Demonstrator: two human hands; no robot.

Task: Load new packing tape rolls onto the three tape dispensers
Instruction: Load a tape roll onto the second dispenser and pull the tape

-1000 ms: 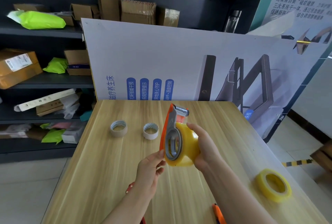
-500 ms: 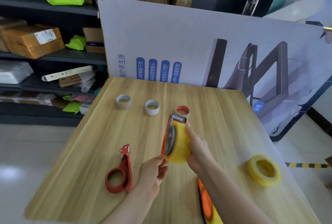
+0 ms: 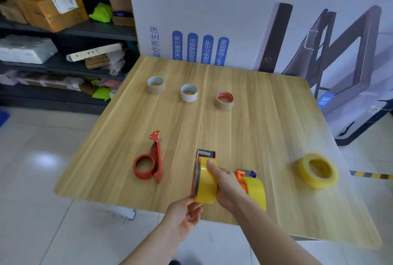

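Note:
My right hand [image 3: 225, 188] grips an orange tape dispenser [image 3: 205, 156] with a yellow tape roll [image 3: 205, 182] mounted on it, held just above the near edge of the wooden table [image 3: 255, 128]. My left hand [image 3: 185, 213] touches the roll's lower edge with its fingertips. A second orange dispenser loaded with yellow tape [image 3: 254, 188] lies right behind my right wrist. An empty red dispenser [image 3: 150, 160] lies to the left. A loose yellow tape roll [image 3: 316, 169] sits at the right.
Three used-up tape cores stand in a row at the back: a brown one [image 3: 155, 84], a white one [image 3: 189, 92] and a red-rimmed one [image 3: 224, 100]. A large printed board [image 3: 234, 9] leans behind the table. Shelves with boxes [image 3: 51, 9] fill the left.
The view has tilted down and the dispenser with its roll has come lower, toward the table's near edge. The second loaded dispenser now shows fully behind my right wrist.

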